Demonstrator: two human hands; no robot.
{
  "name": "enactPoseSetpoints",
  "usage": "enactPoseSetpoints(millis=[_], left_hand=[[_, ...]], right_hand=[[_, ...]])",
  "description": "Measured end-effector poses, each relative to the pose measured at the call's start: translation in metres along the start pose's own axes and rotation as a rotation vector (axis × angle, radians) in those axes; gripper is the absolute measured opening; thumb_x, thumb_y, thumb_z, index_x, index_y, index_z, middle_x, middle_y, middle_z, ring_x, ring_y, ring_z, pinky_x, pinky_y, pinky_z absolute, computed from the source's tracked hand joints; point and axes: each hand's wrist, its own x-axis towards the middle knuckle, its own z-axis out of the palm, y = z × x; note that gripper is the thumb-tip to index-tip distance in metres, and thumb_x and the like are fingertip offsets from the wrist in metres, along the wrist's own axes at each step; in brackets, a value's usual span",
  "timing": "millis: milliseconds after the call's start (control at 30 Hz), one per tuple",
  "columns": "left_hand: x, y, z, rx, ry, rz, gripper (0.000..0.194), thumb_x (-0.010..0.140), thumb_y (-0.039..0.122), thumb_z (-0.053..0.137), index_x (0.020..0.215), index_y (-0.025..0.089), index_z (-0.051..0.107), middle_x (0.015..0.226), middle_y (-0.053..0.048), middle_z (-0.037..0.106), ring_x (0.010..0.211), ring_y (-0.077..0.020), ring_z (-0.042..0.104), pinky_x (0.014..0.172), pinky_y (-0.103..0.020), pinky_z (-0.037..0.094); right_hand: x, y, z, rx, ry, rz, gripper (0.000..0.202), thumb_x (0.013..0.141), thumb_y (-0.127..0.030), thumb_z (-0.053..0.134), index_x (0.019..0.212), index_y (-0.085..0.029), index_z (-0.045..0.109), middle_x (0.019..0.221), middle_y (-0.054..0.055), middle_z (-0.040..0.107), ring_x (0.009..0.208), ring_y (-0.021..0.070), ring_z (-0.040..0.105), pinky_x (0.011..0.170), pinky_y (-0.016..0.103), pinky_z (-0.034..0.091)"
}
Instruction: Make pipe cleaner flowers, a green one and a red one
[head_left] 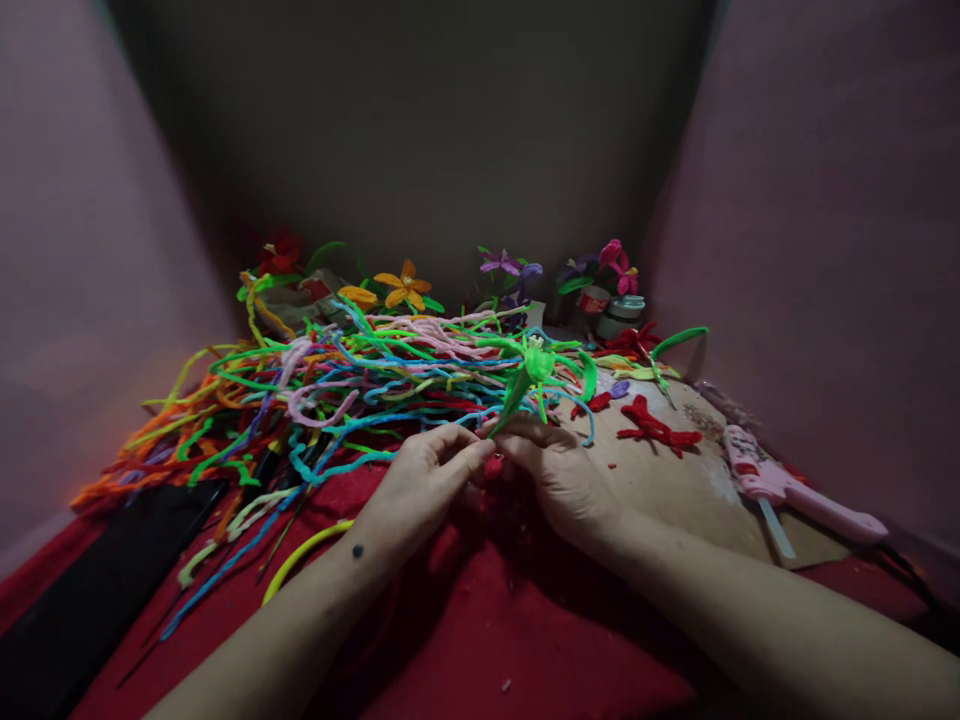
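A bright green pipe-cleaner flower [534, 372] with long leaf-like loops stands up between my two hands at the middle of the view. My left hand [435, 470] is closed, its thumb and forefinger pinching the lower end of the flower's stem. From the other side my right hand [551, 475] is closed too, with fingertips on the same stem end. The fingertips meet there and partly hide it. Just behind my hands lies a large tangled heap of colourful pipe cleaners [397, 360].
A pink hot glue gun [795, 485] lies at right on a cardboard sheet [675, 490], near a red pipe-cleaner piece [656, 428]. Finished flowers [405, 285] and a jar [621, 315] stand at the back. A black flat object [105, 590] rests at left on the red cloth [480, 640].
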Motion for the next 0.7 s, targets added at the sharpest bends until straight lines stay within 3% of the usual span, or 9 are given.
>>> enactPoseSetpoints(millis=[100,167,367,467,700], left_hand=[[0.002,0.006,-0.005,0.06,0.124,0.071,0.026,0.064,0.036,0.069,0.077,0.015,0.061,0.067,0.001,0.059,0.061,-0.0119,0.053,0.055,-0.021,0.041],[0.002,0.007,-0.008,0.033,0.145,0.066,0.027,0.062,0.035,0.07,0.078,0.015,0.061,0.068,0.001,0.059,0.062,-0.0117,0.052,0.057,-0.022,0.041],[-0.004,0.006,-0.006,-0.113,0.01,-0.008,0.02,0.06,0.027,0.071,0.067,0.014,0.058,0.062,0.002,0.055,0.059,-0.0116,0.05,0.058,-0.023,0.04],[-0.007,0.006,-0.003,-0.04,0.09,0.032,0.019,0.061,0.025,0.071,0.06,0.013,0.055,0.056,0.004,0.05,0.055,-0.0087,0.045,0.053,-0.021,0.036],[-0.01,0.001,0.003,0.064,0.265,0.17,0.014,0.063,0.023,0.067,0.057,0.015,0.057,0.056,0.004,0.05,0.056,-0.0094,0.043,0.052,-0.02,0.036]], right_hand=[[-0.001,0.002,-0.001,-0.045,-0.023,0.04,0.016,0.075,-0.026,0.06,0.061,-0.017,0.061,0.055,-0.005,0.05,0.053,0.0086,0.042,0.054,0.023,0.033],[-0.003,0.003,-0.002,-0.142,-0.067,0.082,0.02,0.077,-0.028,0.057,0.06,-0.017,0.06,0.054,-0.004,0.049,0.051,0.0081,0.039,0.051,0.023,0.03],[-0.01,0.003,0.0,-0.322,-0.169,0.029,0.016,0.072,-0.018,0.054,0.059,-0.018,0.062,0.063,-0.003,0.049,0.058,0.0089,0.041,0.055,0.022,0.032],[-0.011,0.003,0.001,-0.32,-0.173,0.118,0.017,0.071,-0.016,0.05,0.059,-0.017,0.062,0.058,-0.004,0.049,0.053,0.008,0.038,0.052,0.022,0.03],[-0.008,0.004,0.002,-0.225,-0.183,0.195,0.017,0.072,-0.028,0.058,0.06,-0.016,0.063,0.049,-0.005,0.046,0.046,0.0071,0.039,0.048,0.022,0.03]])
